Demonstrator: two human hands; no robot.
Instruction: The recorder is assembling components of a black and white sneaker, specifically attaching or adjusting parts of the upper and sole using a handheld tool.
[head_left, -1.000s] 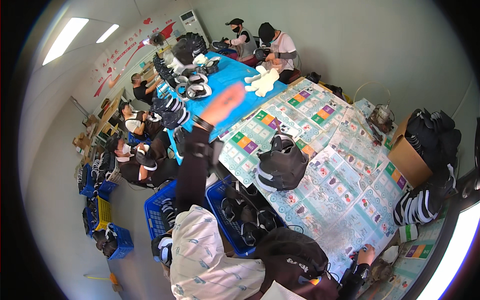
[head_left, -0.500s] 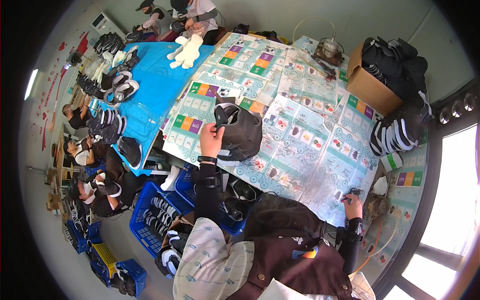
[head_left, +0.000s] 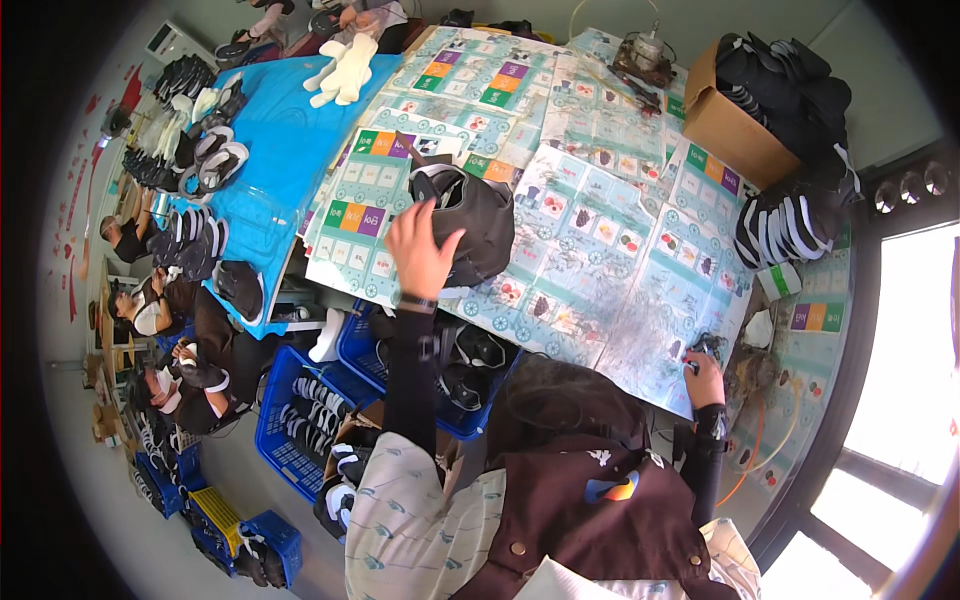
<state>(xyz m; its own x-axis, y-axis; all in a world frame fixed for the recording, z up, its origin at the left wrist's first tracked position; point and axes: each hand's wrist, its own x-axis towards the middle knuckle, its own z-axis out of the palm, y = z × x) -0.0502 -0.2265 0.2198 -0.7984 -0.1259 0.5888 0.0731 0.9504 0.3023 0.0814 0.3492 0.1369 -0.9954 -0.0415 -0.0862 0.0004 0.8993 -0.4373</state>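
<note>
I see my left hand (head_left: 420,250) spread wide, resting on the near edge of the dark shoe upper (head_left: 470,215) lying just ahead on the table (head_left: 600,250), steadying it. My right hand (head_left: 703,375) is closed around a small dark tool (head_left: 700,347) at the table's near edge.

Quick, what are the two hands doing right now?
Left hand: open, fingers spread on the dark shoe upper on the table.
Right hand: closed on a small dark tool at the table edge.
</note>
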